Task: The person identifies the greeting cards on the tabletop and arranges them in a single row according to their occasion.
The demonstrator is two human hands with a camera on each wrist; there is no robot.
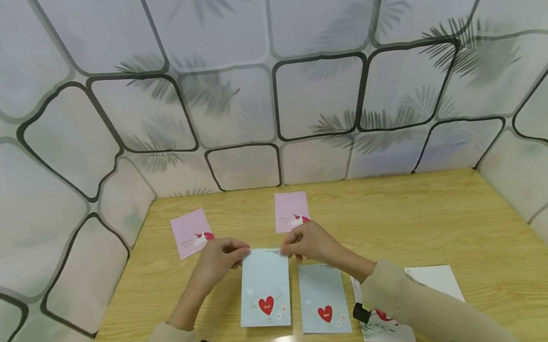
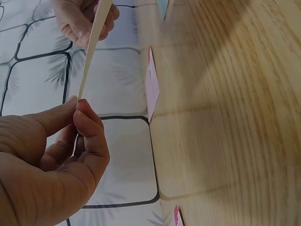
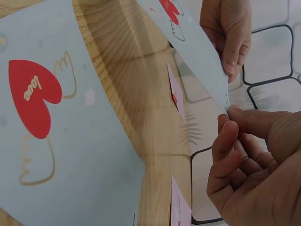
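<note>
A light blue card (image 1: pixel 263 280) with a red winged heart is held up off the table by its two far corners. My left hand (image 1: pixel 219 262) pinches the left corner between thumb and fingers. At the opposite corner my right hand (image 1: pixel 310 243) does the same. In the left wrist view the raised card (image 2: pixel 91 52) shows nearly edge-on; the right wrist view shows its printed face (image 3: pixel 193 49). A matching blue card (image 1: pixel 322 295) lies on the table just right of it, beneath the right forearm's side.
Two pink unicorn cards (image 1: pixel 191 232) (image 1: pixel 291 206) lie farther back on the wooden table (image 1: pixel 390 213). White cards (image 1: pixel 433 280) lie at the right, partly covered by the right sleeve. A patterned screen (image 1: pixel 321 94) surrounds the table's back and sides.
</note>
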